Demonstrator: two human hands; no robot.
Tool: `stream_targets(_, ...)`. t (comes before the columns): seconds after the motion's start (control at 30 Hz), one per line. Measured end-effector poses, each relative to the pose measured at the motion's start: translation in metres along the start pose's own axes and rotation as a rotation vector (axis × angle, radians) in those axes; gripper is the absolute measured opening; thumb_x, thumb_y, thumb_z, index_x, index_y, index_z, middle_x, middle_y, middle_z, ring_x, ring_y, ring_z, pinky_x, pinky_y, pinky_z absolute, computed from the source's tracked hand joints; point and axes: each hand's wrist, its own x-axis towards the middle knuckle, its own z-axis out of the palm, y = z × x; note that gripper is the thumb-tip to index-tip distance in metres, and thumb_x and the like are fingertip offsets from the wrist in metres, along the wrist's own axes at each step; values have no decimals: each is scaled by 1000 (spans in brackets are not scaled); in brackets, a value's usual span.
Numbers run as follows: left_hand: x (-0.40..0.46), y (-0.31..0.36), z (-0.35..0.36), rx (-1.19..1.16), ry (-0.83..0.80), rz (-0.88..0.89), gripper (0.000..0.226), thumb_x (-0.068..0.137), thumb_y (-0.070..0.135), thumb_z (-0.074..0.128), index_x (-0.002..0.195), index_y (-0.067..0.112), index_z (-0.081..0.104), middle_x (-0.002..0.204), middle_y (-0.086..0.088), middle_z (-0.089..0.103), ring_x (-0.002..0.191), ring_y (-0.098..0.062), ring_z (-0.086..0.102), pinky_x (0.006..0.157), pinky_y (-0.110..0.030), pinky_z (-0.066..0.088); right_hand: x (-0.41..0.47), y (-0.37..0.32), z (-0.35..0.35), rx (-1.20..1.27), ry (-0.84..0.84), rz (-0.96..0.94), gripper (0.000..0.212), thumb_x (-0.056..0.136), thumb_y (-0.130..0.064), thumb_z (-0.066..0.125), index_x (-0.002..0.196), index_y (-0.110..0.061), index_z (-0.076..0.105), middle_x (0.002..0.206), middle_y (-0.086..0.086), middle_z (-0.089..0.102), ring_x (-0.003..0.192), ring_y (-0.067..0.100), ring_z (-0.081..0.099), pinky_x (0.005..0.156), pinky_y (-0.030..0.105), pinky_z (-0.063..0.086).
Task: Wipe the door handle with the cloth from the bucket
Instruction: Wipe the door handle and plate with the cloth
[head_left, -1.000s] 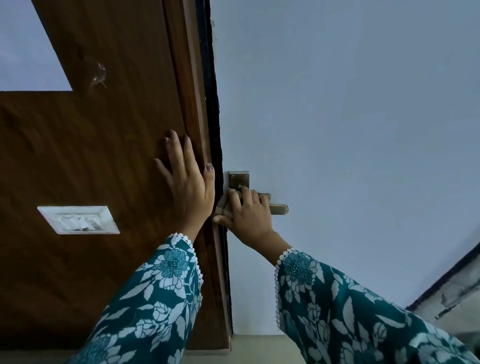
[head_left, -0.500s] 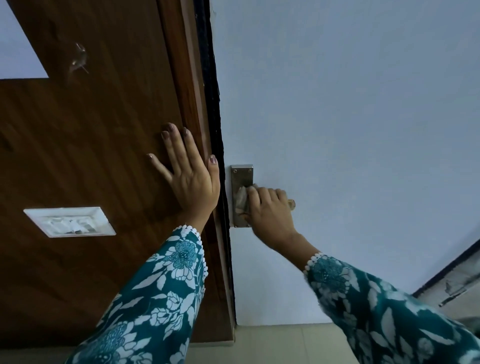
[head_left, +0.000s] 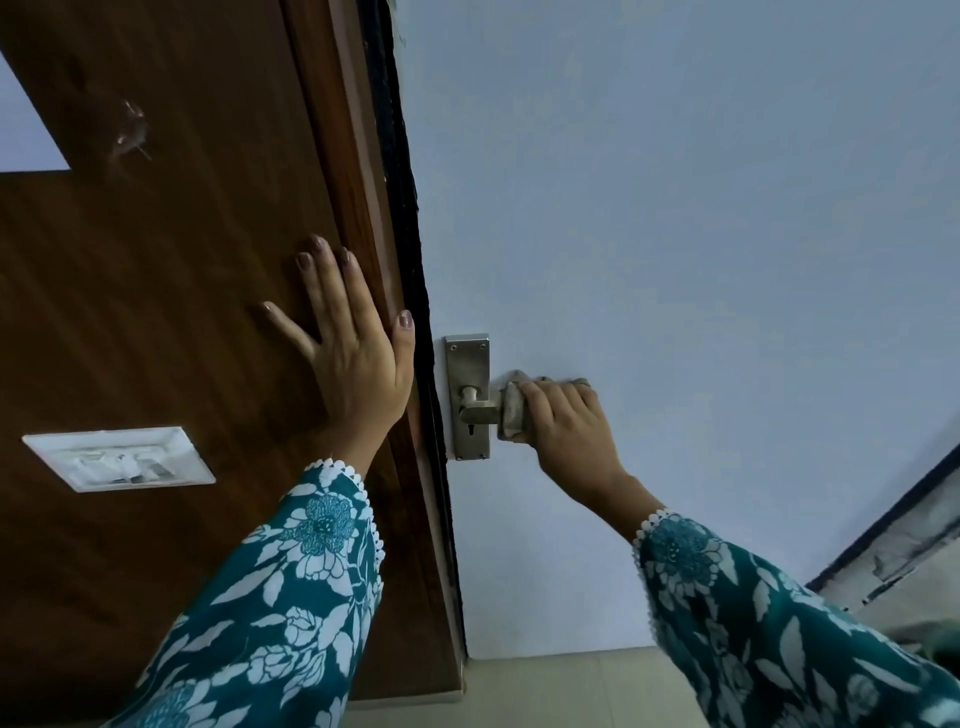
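A metal lever door handle (head_left: 480, 411) on a steel backplate (head_left: 467, 364) with a keyhole is fixed to the pale blue door (head_left: 675, 234). My right hand (head_left: 566, 421) is closed over a small grey cloth (head_left: 511, 415), which wraps the outer part of the lever; the lever's end is hidden under it. My left hand (head_left: 345, 358) lies flat with fingers spread on the brown wooden panel (head_left: 182, 312) left of the door's edge, holding nothing. No bucket is in view.
A white switch plate (head_left: 119, 458) is set in the wooden panel at the lower left, and a small metal hook (head_left: 130, 136) sits above it. A dark gap (head_left: 410, 260) runs between panel and door. Beige floor tiles (head_left: 561, 686) lie below. A dark-edged frame (head_left: 893, 535) stands at the right.
My right hand has slid the cloth outward along the lever, away from the backplate, uncovering the plate and the lever's base. My left hand stays flat on the wooden panel.
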Motion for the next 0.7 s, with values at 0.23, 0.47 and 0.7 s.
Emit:
stream_targets(0.23,5,1,4,50,64,-1,63,97,30,40,145,-4,18,149,-29,30,142,-36,21,107,-70,9,5,3,-19,381,115,229,48,79,-25,70,121,-7,56,110,8,68,101,26,59,86,39,43)
stream_targets(0.47,4,0,3,41,45,8,62,99,32,36,146,-3,17,150,-29,27,142,-36,19,107,-69,8,8,-67,5,104,68,-15,43,84,-11,31,112,-7,65,121,9,67,113,26,62,87,36,49)
stream_targets(0.7,18,1,-8,3,6,9,62,100,35,30,147,-3,14,153,-29,20,144,-37,13,108,-69,2,-16,-2,2,61,35,55,53,74,1,48,126,-6,59,129,7,63,119,23,59,90,36,45)
